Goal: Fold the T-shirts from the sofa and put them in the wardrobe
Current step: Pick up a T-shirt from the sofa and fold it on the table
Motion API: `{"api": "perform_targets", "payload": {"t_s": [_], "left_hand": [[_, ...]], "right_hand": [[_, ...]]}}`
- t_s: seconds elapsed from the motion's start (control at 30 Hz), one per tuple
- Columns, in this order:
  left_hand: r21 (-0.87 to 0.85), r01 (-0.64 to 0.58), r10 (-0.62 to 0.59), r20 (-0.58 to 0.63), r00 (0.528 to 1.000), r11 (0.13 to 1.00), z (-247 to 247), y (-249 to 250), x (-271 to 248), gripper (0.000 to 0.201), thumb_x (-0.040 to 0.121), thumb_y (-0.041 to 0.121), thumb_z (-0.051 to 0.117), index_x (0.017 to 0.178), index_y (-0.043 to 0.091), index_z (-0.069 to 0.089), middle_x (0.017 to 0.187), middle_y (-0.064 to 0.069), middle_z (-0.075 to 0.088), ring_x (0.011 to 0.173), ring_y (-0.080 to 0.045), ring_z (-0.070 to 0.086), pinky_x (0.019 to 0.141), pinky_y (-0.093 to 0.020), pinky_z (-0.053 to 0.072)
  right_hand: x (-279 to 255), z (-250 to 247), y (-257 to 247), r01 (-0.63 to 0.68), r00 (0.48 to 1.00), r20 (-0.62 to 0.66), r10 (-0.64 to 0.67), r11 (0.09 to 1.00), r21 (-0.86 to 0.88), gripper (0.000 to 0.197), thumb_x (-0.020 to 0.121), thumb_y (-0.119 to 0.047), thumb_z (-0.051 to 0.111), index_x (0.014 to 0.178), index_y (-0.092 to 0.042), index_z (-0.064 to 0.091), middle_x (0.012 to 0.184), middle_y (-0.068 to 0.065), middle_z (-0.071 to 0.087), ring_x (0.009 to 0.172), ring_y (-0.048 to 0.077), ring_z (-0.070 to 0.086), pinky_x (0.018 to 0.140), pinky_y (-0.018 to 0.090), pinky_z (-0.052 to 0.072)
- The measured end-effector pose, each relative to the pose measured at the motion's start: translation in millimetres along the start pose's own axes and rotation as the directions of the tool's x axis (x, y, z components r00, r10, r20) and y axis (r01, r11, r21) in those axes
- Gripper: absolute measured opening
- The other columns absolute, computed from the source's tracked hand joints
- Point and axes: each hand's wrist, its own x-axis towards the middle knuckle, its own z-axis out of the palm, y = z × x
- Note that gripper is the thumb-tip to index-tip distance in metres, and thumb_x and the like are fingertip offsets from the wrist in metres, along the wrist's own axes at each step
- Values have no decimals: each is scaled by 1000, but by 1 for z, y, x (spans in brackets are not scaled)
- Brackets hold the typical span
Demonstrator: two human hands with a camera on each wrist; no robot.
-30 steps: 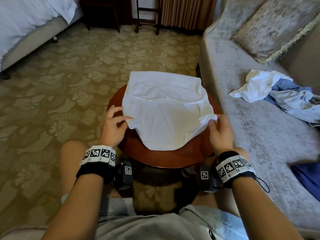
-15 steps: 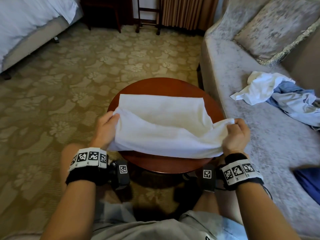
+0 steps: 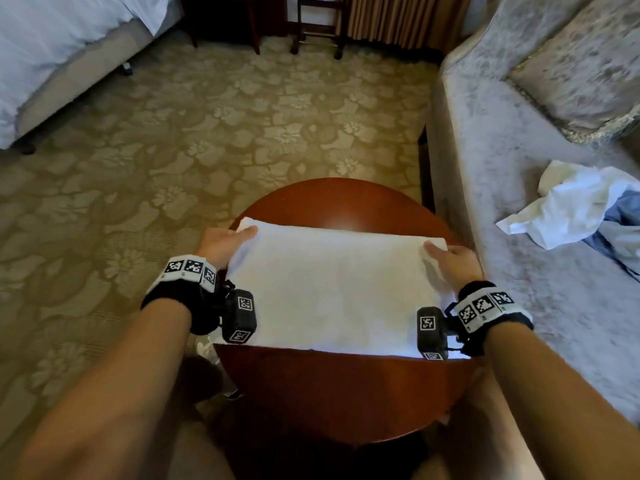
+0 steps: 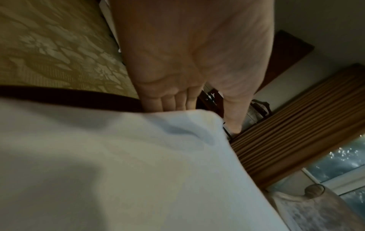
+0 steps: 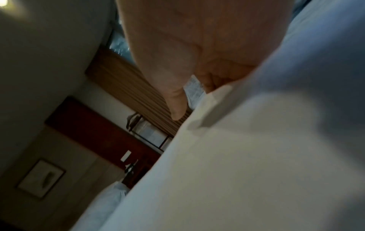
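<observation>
A white T-shirt (image 3: 332, 289) lies folded into a wide rectangle on the round wooden table (image 3: 332, 393). My left hand (image 3: 225, 242) holds its far left corner, thumb on top and fingers tucked under the cloth. At the far right corner my right hand (image 3: 453, 261) holds it the same way. In the left wrist view the fingers (image 4: 169, 101) run behind the shirt's edge (image 4: 118, 171). The right wrist view shows my thumb (image 5: 175, 101) beside the white fabric (image 5: 237, 171). A crumpled white shirt (image 3: 571, 209) and a blue one (image 3: 620, 230) lie on the sofa (image 3: 519, 202).
The grey sofa stands right of the table, with a cushion (image 3: 581, 64) at its back. A bed (image 3: 52, 46) fills the far left. Patterned carpet (image 3: 207, 133) stretches beyond the table. Dark furniture legs (image 3: 317, 29) and curtains (image 3: 391, 19) line the far wall.
Both hands lifted the shirt's near edge and carried it away from me over the rest. The shirt now lies as a narrower folded rectangle, with my hands at its far corners.
</observation>
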Motion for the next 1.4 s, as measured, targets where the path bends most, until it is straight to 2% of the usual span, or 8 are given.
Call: {"api": "perform_targets", "payload": {"t_s": [0.13, 0.33, 0.5, 0.67, 0.87, 1.03, 1.17, 1.4], "left_hand": [[84, -13, 16, -40, 999, 996, 5, 2, 6, 50, 69, 26, 86, 48, 15, 41, 45, 0, 44, 55, -23, 44, 52, -28, 32], [-18, -91, 91, -8, 996, 996, 1, 1, 15, 21, 82, 23, 76, 91, 4, 72, 63, 8, 69, 68, -14, 62, 66, -25, 47], [-160, 29, -17, 76, 997, 987, -11, 9, 19, 15, 88, 28, 68, 84, 14, 68, 53, 7, 65, 37, -7, 54, 37, -13, 37], [-53, 87, -89, -46, 995, 995, -4, -1, 33, 12, 84, 22, 73, 88, 10, 70, 96, -14, 71, 79, -27, 64, 75, -38, 49], [17, 124, -120, -142, 983, 992, 2, 17, 29, 12, 68, 20, 68, 70, 11, 59, 67, -9, 61, 68, -30, 60, 68, -30, 52], [167, -191, 231, -273, 934, 967, 9, 16, 12, 23, 80, 13, 72, 94, 17, 54, 90, 0, 59, 84, -20, 55, 78, -29, 44], [302, -324, 334, 19, 942, 897, 33, 19, -10, 14, 85, 20, 69, 78, 24, 58, 74, 5, 56, 77, -22, 56, 74, -31, 45], [602, -520, 318, 416, 852, 607, 40, 24, -22, 38, 101, 17, 42, 139, 15, 47, 154, -8, 28, 141, -22, 30, 111, -29, 24]], "right_hand": [[9, 2, 6, -83, 994, -72, 83, 997, 5, 42, 75, -44, 79, 105, -17, 69, 101, 4, 69, 90, 24, 63, 77, 32, 49], [6, -3, -6, -59, 993, -91, 74, 986, 157, 15, 82, -32, 73, 86, -17, 71, 82, 2, 71, 73, 19, 66, 63, 24, 48], [8, -5, -13, -65, 994, -65, 87, 954, 293, 16, 92, -25, 67, 79, -16, 67, 69, 2, 64, 62, 17, 60, 64, 26, 47], [19, 9, -5, -173, 983, -18, 181, 960, 222, 7, 90, -29, 68, 86, -23, 68, 94, 7, 71, 87, 26, 67, 87, 40, 54], [19, 0, -11, -81, 983, -166, 80, 997, 2, 18, 87, -31, 61, 101, -24, 70, 104, -1, 67, 98, 22, 60, 91, 33, 48], [2, 6, -16, 246, 947, -173, -272, 956, -158, 19, 90, -32, 62, 109, -30, 64, 111, -2, 60, 105, 18, 56, 96, 36, 46], [-20, 41, -30, 556, 831, 168, -530, 790, -259, 16, 95, -22, 59, 100, -31, 70, 118, 1, 57, 113, 21, 51, 98, 36, 41], [-37, 61, -39, 491, 852, 490, -182, 601, -631, 44, 103, -45, 26, 147, -51, 27, 161, -5, 11, 146, 27, 13, 114, 46, 22]]}}
